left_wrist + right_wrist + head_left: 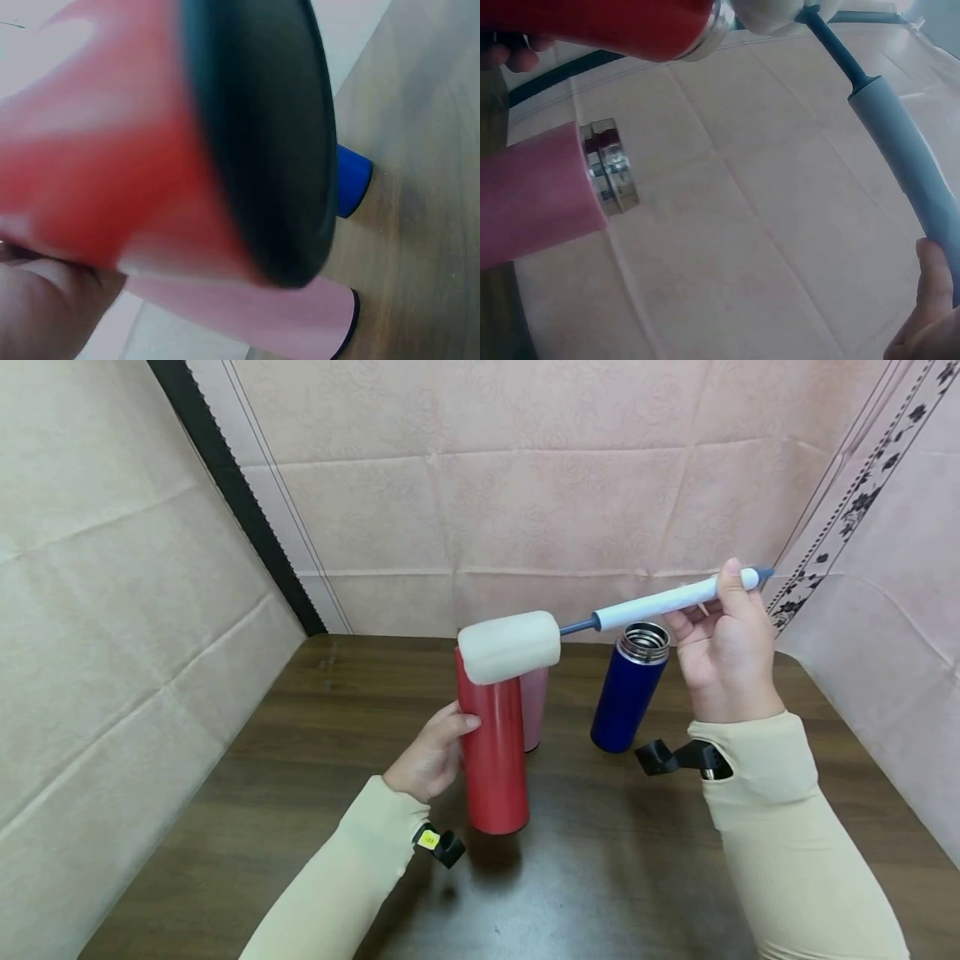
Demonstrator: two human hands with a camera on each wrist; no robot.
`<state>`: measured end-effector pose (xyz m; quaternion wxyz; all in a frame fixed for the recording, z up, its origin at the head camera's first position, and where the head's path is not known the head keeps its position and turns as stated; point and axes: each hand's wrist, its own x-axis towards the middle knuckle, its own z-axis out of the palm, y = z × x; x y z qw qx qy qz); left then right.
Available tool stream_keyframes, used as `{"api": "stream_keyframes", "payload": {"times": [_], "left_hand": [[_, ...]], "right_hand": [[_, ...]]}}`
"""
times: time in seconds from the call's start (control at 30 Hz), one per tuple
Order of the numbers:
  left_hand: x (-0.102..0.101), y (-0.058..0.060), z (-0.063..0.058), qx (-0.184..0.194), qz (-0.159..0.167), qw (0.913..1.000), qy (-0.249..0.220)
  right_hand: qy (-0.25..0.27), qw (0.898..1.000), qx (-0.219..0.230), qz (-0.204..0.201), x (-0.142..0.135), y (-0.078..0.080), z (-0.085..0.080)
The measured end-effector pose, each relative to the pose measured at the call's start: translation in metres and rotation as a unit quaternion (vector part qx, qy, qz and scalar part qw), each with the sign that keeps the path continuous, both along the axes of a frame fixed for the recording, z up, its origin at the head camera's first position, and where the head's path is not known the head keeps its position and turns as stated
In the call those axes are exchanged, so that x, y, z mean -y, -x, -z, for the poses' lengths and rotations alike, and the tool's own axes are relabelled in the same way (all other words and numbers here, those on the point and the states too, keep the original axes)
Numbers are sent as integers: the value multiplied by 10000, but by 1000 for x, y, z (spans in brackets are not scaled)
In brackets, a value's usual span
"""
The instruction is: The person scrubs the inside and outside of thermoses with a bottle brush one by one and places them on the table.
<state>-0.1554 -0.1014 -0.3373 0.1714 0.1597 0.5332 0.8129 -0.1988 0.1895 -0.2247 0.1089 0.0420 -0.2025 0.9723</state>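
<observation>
My left hand [431, 753] grips a red bottle [495, 768] around its side, raised off the table and nearly upright. Its dark base [274, 142] shows in the left wrist view. A sponge bottle brush [652, 604] with a pale blue handle is pinched near the handle's end by my right hand [731, 652]. The brush's thick white sponge head [510, 647] lies sideways across the red bottle's top and hides its mouth in the head view. From the right wrist, the bottle's silver rim [714, 30] appears right beside the sponge, which is outside the bottle.
Behind the red bottle stands a pink bottle [534, 706], partly hidden; its bare metal neck [611, 166] shows from the right wrist. A dark blue bottle [628, 697] without a lid stands to the right. Pale cloth walls [525, 518] border the brown wooden table [360, 710].
</observation>
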Motion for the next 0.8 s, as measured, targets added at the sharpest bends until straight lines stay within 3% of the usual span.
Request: {"api": "stream_keyframes", "payload": {"times": [0.13, 0.4, 0.6, 0.8], "left_hand": [[0, 1, -1, 73, -208, 9996, 153], [8, 3, -8, -320, -894, 9955, 27], [11, 8, -15, -340, -1298, 9905, -308], [12, 10, -17, -382, -1367, 9873, -717]], "right_hand": [[-154, 9998, 60, -136, 3, 1, 5], [-870, 9947, -101, -530, 4, -7, 21], [-1805, 9802, -385, -718, 6, -16, 36], [-2455, 9641, -589, -819, 7, -21, 46]]}}
